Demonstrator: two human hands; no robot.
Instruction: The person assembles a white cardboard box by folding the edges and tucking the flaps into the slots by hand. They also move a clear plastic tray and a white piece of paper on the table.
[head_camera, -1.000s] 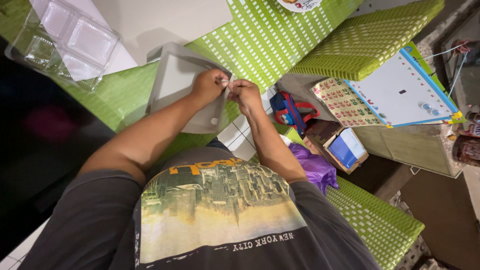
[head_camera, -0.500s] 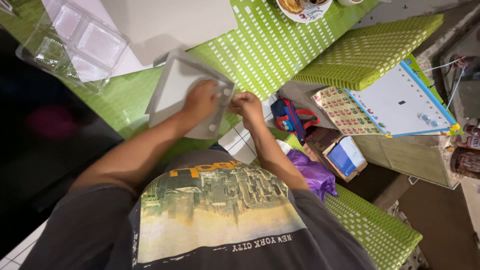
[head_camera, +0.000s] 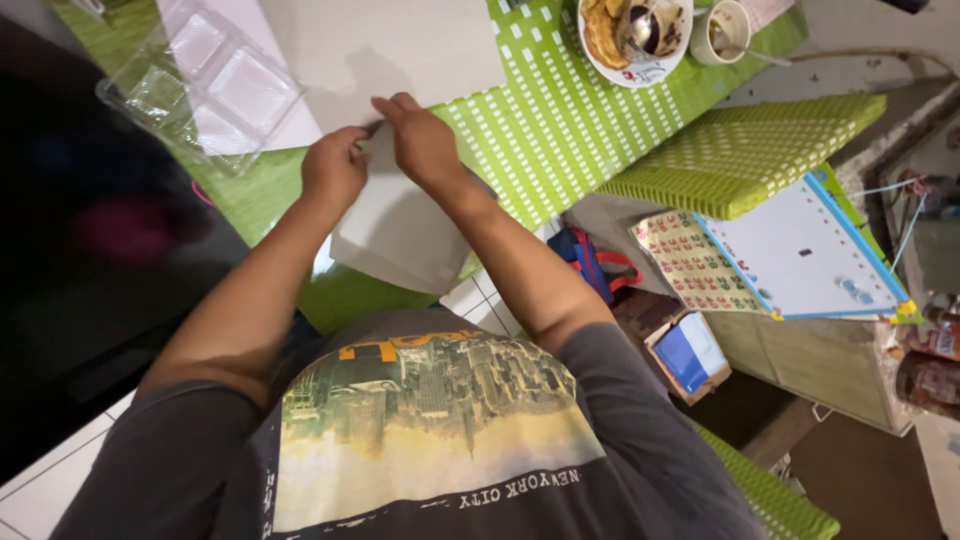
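Pinching the far edge of a flat white sheet (head_camera: 400, 225), your left hand (head_camera: 333, 168) and right hand (head_camera: 425, 145) were both closed on it, fingertips meeting at its top corner. It looked light, thin and fairly stiff, likely card or plastic, hard to tell; edges were the place to hold. It lay over the green dotted tablecloth (head_camera: 560, 120), just beside a clear plastic tray (head_camera: 205, 85). A bowl (head_camera: 640, 35) and cup (head_camera: 725, 28) sat well apart. White tiled floor (head_camera: 480, 295) below, cluttered room.
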